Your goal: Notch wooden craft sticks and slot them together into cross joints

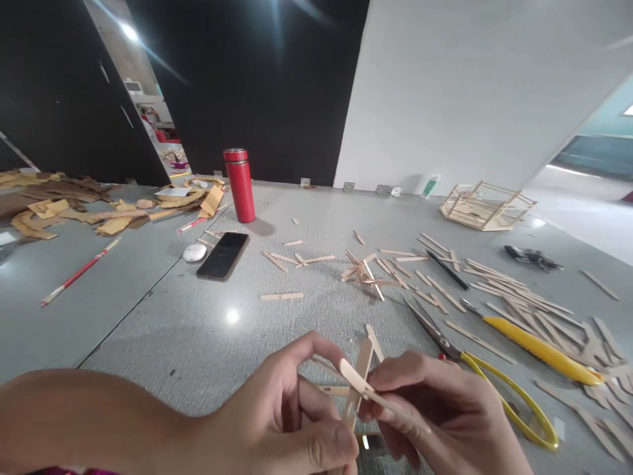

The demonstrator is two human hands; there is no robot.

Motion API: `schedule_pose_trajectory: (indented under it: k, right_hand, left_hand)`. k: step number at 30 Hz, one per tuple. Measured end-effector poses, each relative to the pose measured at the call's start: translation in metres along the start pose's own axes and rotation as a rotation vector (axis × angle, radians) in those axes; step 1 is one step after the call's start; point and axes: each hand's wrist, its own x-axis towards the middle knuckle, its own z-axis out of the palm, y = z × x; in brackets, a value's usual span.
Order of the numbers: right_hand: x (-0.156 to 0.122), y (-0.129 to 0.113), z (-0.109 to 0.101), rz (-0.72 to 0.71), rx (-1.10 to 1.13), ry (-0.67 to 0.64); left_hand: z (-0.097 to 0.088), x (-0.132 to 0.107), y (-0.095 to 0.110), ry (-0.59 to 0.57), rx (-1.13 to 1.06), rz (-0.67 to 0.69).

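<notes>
Left fingers (319, 443) and right fingers (403, 371) around crossed wooden sticks (353, 377)

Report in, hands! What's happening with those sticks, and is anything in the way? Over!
Left grip and right grip on crossed wooden sticks. Sticks above the table. Scissors close by right grip. Over.

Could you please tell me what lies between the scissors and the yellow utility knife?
The head view shows wooden craft sticks between them.
</notes>
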Motion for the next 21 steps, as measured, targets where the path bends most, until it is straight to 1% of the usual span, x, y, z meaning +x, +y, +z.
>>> schedule_pose_trajectory:
  k: [5,7,10,17,19,21]
  right_hand:
    - [0.001,-0.001,0.0,0.01,-0.012,-0.049]
    - [0.003,-0.001,0.001,-0.01,0.001,-0.062]
    - [0.004,-0.001,0.002,-0.04,-0.009,-0.08]
    - [0.001,0.0,0.002,-0.038,-0.059,-0.066]
    - [0.001,-0.002,0.003,-0.035,-0.051,-0.039]
    - [0.0,-0.005,0.006,-0.018,-0.069,0.023]
  left_hand:
    - [-0.004,0.0,-0.006,-0.062,-0.059,0.038]
    - [-0.003,-0.001,-0.007,-0.042,-0.068,0.046]
    - [0.0,-0.003,-0.005,0.002,-0.07,0.02]
    - [0.003,-0.003,0.003,-0.011,-0.024,-0.002]
    - [0.003,-0.002,0.006,0.019,0.022,-0.019]
    - [0.005,-0.001,0.009,0.066,0.079,-0.039]
